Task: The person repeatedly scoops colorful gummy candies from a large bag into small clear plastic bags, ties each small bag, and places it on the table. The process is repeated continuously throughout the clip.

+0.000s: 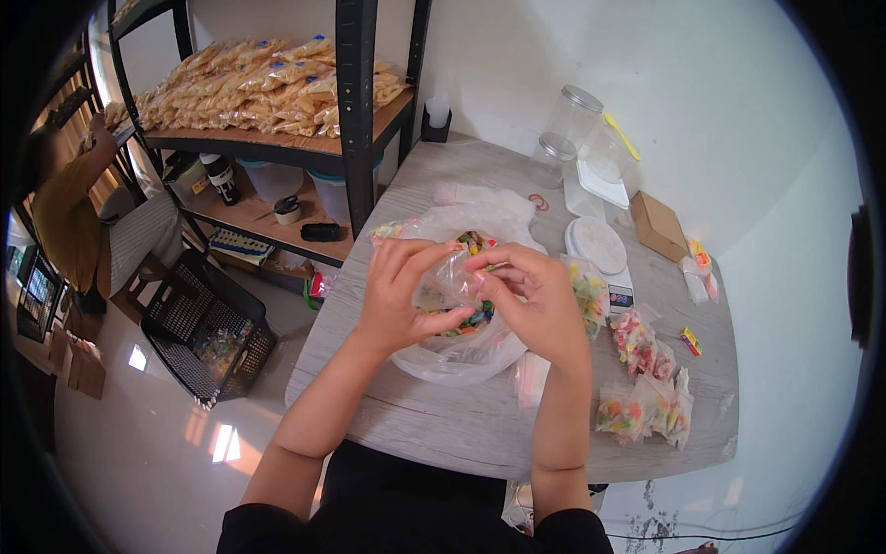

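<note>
Over the middle of the table, a small clear plastic bag [450, 283] is held up between my two hands. My left hand [399, 284] curves around its left side, with fingertips at the top and the thumb lower down. My right hand [533, 297] pinches the bag's right edge between thumb and fingers. Beneath them a large clear plastic bag [447, 367] lies open, its rim folded outward. Colourful small wrapped pieces, apparently sweets [476, 321], show inside it, partly covered by my hands.
Right of my hands are a digital scale [620, 283] with a round white lid on it and several filled clear bags [637, 343]. Clear jars [556, 152] and a cardboard box [659, 225] stand farther back. Left are a loaded shelf [258, 97], a black basket [209, 323] and another person [78, 203].
</note>
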